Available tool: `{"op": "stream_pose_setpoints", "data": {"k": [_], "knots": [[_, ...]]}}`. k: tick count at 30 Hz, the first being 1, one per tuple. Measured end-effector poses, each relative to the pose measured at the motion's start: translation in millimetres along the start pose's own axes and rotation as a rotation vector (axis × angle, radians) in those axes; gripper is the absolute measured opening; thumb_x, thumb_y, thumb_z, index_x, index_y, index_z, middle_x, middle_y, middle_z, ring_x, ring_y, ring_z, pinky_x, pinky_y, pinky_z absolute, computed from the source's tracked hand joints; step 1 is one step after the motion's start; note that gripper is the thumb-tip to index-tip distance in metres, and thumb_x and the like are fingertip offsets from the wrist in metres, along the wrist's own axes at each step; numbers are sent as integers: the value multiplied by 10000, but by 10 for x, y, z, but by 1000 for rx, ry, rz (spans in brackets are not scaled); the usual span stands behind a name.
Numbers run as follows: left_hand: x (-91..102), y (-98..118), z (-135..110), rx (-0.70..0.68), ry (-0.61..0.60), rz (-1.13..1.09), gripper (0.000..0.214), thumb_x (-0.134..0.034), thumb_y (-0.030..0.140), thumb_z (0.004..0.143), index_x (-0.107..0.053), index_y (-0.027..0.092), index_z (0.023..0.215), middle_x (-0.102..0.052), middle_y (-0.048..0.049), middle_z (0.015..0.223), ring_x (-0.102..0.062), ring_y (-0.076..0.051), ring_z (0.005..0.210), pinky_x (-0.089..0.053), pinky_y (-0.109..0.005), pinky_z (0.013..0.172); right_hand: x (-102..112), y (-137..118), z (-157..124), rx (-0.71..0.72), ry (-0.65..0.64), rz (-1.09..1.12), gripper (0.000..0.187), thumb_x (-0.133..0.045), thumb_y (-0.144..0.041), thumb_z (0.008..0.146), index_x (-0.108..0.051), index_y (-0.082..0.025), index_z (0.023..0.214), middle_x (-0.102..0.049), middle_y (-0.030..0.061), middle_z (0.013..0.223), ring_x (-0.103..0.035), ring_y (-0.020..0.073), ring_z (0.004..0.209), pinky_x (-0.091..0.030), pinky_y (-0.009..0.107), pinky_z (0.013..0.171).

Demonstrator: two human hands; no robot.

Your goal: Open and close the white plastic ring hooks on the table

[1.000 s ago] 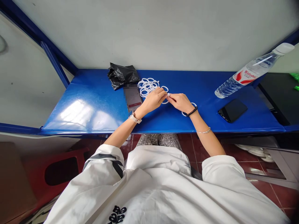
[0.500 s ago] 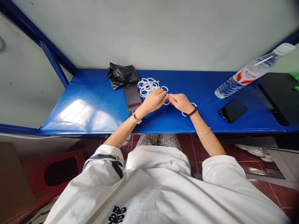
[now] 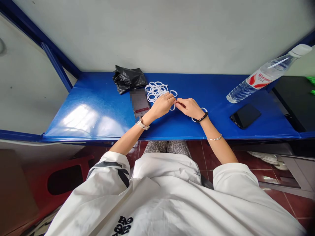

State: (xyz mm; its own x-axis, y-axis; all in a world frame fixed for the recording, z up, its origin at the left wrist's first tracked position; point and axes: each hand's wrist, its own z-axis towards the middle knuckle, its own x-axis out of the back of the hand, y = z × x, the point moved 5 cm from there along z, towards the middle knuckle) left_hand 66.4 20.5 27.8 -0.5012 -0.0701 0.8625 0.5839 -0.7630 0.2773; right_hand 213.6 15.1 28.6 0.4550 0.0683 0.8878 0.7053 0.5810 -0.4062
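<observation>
Here left hand [image 3: 160,106] and right hand [image 3: 190,108] pinch thin white ring [image 3: 173,107].

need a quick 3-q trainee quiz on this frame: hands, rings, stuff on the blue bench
1. True or false: the pile of white rings lies right against the water bottle.
2. What do the left hand and right hand pinch between their fingertips? A) a white ring B) a bottle cap C) a pen
3. How many phones lie on the blue bench?
Key: 1 false, the pile is beside the black bag, far from the bottle. 2 A. 3 two: a lit phone by the left wrist and a dark phone off to the right.
</observation>
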Motion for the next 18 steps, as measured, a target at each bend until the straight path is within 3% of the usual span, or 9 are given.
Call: {"op": "stream_pose_setpoints", "data": {"k": [6, 18], "knots": [[2, -16, 6, 16, -12, -14, 274, -402, 144, 1048, -631, 174, 903, -664, -124, 918, -585, -260, 891, -451, -376, 778, 31, -20, -1, 1, 53, 35, 345, -452, -440, 1058, -581, -227, 820, -651, 34, 697, -579, 189, 636, -324, 296, 625], [9, -25, 5, -12, 9, -56, 264, -434, 134, 1038, -618, 182, 854, -671, -105, 876, -598, -235, 852, -459, -344, 741, 62, -10, -7, 0, 114, 106, 173, -563, -386, 993, -608, -226, 947, -658, -1, 693, -564, 160, 583, -394, 275, 635]]}}
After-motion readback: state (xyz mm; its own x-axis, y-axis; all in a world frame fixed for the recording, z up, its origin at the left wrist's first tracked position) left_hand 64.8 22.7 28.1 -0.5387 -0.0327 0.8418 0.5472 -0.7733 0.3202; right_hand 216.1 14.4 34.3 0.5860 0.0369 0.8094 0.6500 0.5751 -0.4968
